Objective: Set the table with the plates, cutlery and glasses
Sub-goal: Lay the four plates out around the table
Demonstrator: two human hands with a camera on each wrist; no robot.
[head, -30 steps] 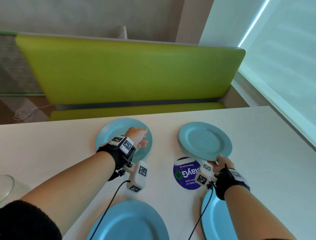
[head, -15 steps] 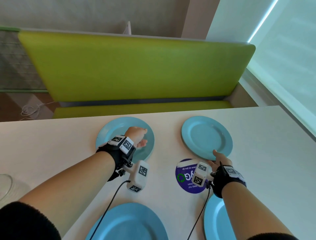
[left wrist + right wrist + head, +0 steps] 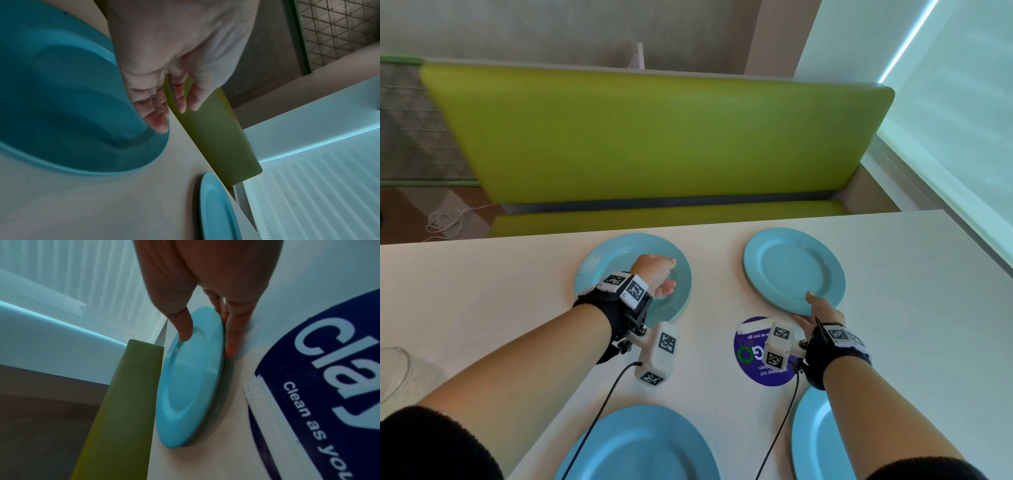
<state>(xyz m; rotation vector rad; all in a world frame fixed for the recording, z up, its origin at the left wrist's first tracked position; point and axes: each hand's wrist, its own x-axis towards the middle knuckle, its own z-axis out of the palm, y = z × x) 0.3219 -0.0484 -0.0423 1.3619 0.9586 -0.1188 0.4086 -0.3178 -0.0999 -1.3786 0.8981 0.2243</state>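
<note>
Four light blue plates lie on the white table (image 3: 928,308). My left hand (image 3: 657,274) hovers over the far left plate (image 3: 606,260) with fingers loosely hanging and holding nothing; the left wrist view shows the fingertips (image 3: 160,123) just above that plate (image 3: 61,105). My right hand (image 3: 815,308) holds the near rim of the far right plate (image 3: 791,267). In the right wrist view the thumb (image 3: 185,331) lies on top of the rim and the fingers (image 3: 232,340) sit against its underside, with the plate (image 3: 191,378) low on the table.
Two more blue plates (image 3: 640,445) (image 3: 815,442) lie at the near edge. A round purple sticker (image 3: 753,363) is stuck to the table between the plates. A clear glass (image 3: 393,370) stands at the far left. A green bench (image 3: 654,137) runs behind the table.
My right hand has slid the far right plate away from me, off the purple sticker. The left hand has stayed over the far left plate.
</note>
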